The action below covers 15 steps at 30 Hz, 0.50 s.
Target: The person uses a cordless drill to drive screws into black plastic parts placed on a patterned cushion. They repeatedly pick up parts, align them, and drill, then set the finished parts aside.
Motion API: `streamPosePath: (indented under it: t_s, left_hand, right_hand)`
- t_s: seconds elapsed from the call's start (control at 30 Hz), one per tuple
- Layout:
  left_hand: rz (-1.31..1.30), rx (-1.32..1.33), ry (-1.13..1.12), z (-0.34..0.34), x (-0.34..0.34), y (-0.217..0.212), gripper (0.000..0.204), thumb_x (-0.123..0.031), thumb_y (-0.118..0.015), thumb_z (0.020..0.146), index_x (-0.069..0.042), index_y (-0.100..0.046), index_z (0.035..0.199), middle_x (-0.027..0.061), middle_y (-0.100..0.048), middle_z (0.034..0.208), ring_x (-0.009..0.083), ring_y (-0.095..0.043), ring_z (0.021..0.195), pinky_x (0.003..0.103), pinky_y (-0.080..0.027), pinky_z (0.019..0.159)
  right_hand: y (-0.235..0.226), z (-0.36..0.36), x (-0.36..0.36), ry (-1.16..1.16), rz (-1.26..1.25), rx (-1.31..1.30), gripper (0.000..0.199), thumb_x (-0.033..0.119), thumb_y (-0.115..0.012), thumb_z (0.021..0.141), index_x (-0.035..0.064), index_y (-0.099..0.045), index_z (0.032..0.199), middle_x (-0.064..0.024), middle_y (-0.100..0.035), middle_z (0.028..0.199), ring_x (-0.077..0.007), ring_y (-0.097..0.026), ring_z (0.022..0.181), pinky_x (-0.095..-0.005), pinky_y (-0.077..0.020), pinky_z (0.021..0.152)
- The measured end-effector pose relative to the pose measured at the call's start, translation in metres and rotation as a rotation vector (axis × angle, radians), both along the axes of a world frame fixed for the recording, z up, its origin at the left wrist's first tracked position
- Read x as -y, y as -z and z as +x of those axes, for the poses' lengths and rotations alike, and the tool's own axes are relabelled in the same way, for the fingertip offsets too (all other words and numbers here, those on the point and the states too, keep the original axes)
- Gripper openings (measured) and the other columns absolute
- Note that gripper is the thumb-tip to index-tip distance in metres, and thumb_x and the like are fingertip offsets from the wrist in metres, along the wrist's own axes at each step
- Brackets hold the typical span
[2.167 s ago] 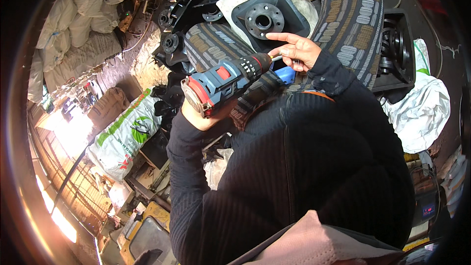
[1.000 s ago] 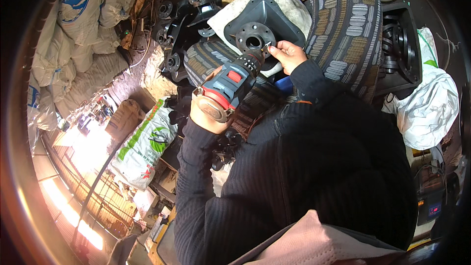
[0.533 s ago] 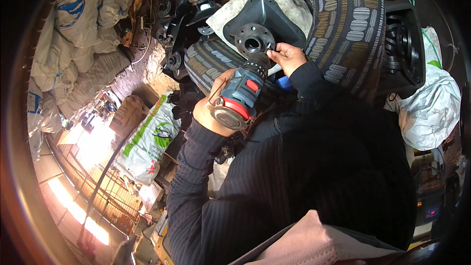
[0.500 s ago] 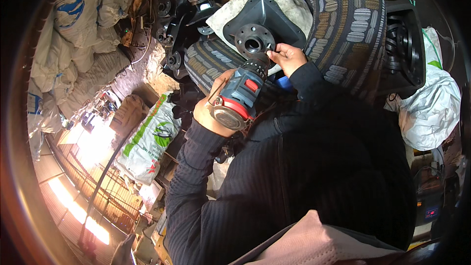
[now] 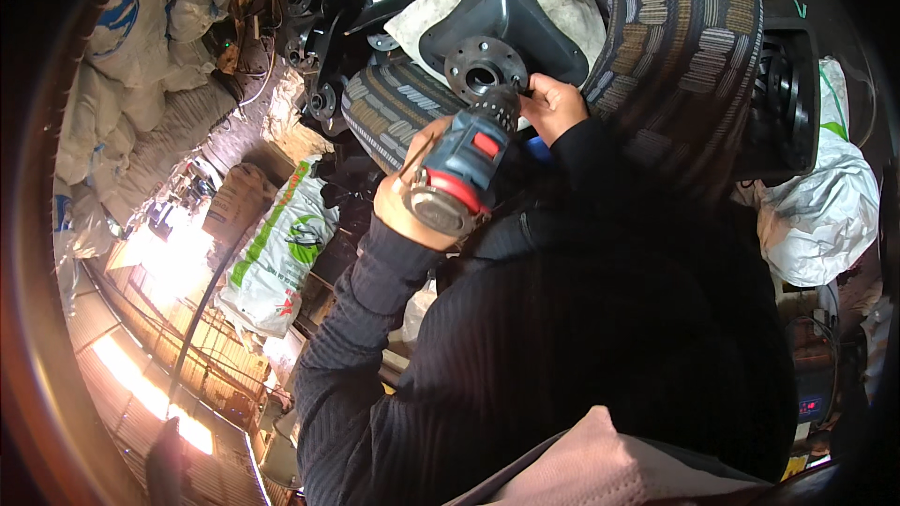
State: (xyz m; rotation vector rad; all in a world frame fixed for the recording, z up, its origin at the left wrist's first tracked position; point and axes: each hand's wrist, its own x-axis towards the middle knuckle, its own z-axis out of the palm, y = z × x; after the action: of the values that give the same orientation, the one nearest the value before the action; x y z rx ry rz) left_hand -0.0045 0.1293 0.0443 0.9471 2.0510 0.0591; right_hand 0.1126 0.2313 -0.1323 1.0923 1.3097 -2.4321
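My left hand (image 5: 401, 211) is wrapped round a grey and red cordless drill (image 5: 459, 164). The drill's black chuck (image 5: 497, 108) points up and away, toward the lower right edge of a round flange (image 5: 461, 64) with a large centre hole and several small holes. That flange stands on a black part with a wide, roughly square base (image 5: 506, 14). Beside the flange, at the chuck's tip, the fingers of my right hand (image 5: 555, 105) are pinched together. Whatever they hold is too small and hidden to make out.
Under the black part lies a whitish sack (image 5: 412, 23), between patterned cushioned surfaces (image 5: 694, 56). Similar black flanged parts (image 5: 366, 14) are piled at the far left. A black crate (image 5: 787, 98) of dark parts stands right, near a white bag (image 5: 816, 215). More sacks (image 5: 141, 84) lie left.
The chuck's tip has come closer to my right fingers at the flange's edge. The small shiny piece seen earlier at my right fingertips is now mostly hidden. The whole view has shifted slightly.
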Motion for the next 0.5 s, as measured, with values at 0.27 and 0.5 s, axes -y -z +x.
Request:
streamPosePath:
  t_s: [0.27,0.5]
  left_hand:
    - [0.106,-0.039,-0.227,0.016,0.013,-0.02,0.048,-0.015,-0.068,0.071,-0.003,-0.052,0.115,0.0121,-0.063,0.102,0.026,-0.063,0.09,0.032,-0.051,0.078]
    - [0.124,-0.086,-0.33,0.086,0.088,-0.018,0.074,-0.017,-0.069,0.069,-0.017,-0.036,0.135,0.0114,-0.059,0.111,0.0303,-0.061,0.094,0.037,-0.049,0.082]
  right_hand:
    - [0.043,0.0,0.007,-0.069,0.13,-0.066,0.016,0.016,-0.064,0.084,0.0014,-0.058,0.08,0.0015,-0.056,0.065,-0.0039,-0.046,0.058,-0.0233,-0.0365,0.052]
    - [0.006,-0.022,-0.02,0.023,-0.179,-0.044,0.023,0.019,-0.069,0.081,0.014,-0.046,0.076,0.0077,-0.03,0.051,-0.0027,-0.026,0.036,-0.0225,-0.0177,0.032]
